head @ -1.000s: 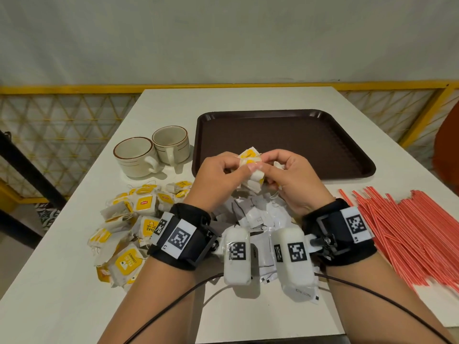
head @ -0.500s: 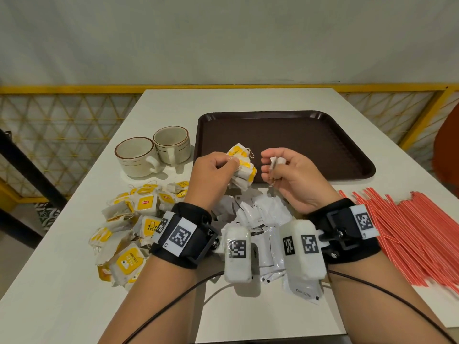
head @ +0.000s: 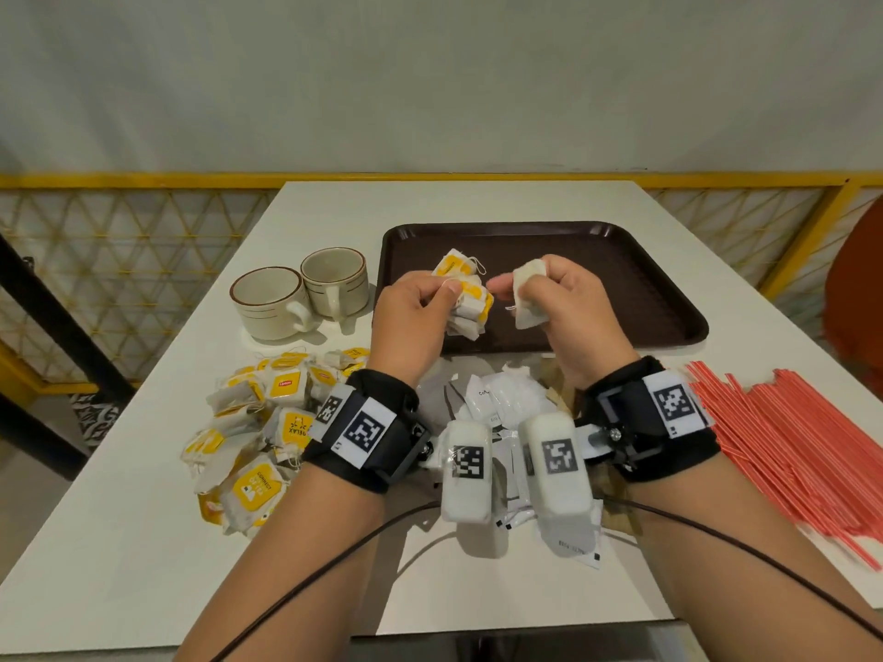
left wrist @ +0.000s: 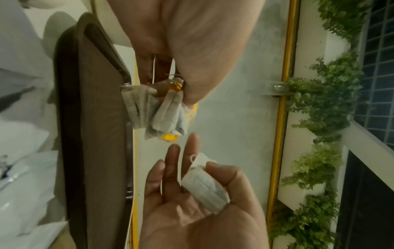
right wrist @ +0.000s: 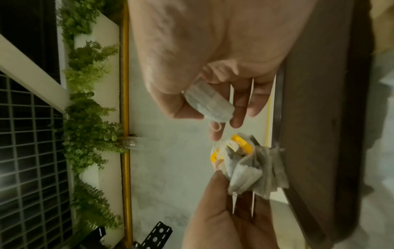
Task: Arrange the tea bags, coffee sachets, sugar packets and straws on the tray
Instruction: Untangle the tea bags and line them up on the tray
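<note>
My left hand (head: 420,303) grips a bunch of tea bags (head: 466,298) with yellow tags, raised over the near left part of the brown tray (head: 645,279). In the left wrist view the bunch (left wrist: 157,114) hangs from the curled fingers. My right hand (head: 549,298) holds a single white tea bag (head: 528,298) a short way to the right, pinned by the thumb with the other fingers extended (left wrist: 204,187) (right wrist: 209,102). A pile of tea bags (head: 258,437) lies on the table at my left. White sachets (head: 501,403) lie under my wrists. Red straws (head: 793,451) spread out at the right.
Two beige cups (head: 301,293) stand left of the tray. The white table (head: 478,198) ends at a yellow railing (head: 143,181) behind. Wrist cameras and cables hang over the sachets near the front edge.
The hands were together on the bunch; now they have parted. The right hand has pulled one tea bag off to the right, and both hands have risen towards the tray.
</note>
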Action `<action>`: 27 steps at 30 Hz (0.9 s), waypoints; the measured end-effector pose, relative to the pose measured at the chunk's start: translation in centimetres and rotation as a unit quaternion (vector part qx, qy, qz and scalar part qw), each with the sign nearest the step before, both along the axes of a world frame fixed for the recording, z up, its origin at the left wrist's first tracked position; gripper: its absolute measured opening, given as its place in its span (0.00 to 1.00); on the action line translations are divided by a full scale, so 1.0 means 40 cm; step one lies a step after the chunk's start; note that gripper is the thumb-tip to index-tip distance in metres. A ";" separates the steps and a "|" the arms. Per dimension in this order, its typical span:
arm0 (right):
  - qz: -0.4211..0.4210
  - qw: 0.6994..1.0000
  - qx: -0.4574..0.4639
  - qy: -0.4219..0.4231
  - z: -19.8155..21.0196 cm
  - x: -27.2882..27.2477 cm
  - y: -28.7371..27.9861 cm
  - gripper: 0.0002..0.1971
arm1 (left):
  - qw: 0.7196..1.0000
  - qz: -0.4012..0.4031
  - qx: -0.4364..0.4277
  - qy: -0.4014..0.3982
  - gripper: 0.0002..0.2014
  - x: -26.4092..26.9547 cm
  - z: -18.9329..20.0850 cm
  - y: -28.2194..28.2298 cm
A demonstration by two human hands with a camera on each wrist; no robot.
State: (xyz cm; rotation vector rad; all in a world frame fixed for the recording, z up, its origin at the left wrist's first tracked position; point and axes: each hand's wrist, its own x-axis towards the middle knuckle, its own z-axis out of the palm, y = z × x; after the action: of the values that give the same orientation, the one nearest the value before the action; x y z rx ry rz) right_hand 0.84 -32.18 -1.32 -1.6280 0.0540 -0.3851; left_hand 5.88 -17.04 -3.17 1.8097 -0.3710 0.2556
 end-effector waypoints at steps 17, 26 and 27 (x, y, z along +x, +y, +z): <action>0.027 0.994 -0.073 0.073 0.091 0.325 -0.057 0.11 | 0.974 -0.015 0.215 0.071 0.19 0.419 0.148 -0.021; 0.059 0.969 -0.204 0.127 0.044 0.530 -0.052 0.08 | 0.939 -0.037 0.326 0.100 0.19 0.587 0.114 -0.057; 0.062 0.967 -0.210 0.130 0.042 0.544 -0.049 0.07 | 0.938 -0.039 0.330 0.101 0.17 0.603 0.110 -0.056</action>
State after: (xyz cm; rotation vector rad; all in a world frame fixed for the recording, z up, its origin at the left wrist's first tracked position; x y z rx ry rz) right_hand 22.58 -34.14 0.35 -2.0841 0.0702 -0.0839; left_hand 29.99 -19.26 1.21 2.4483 -0.4098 -0.1353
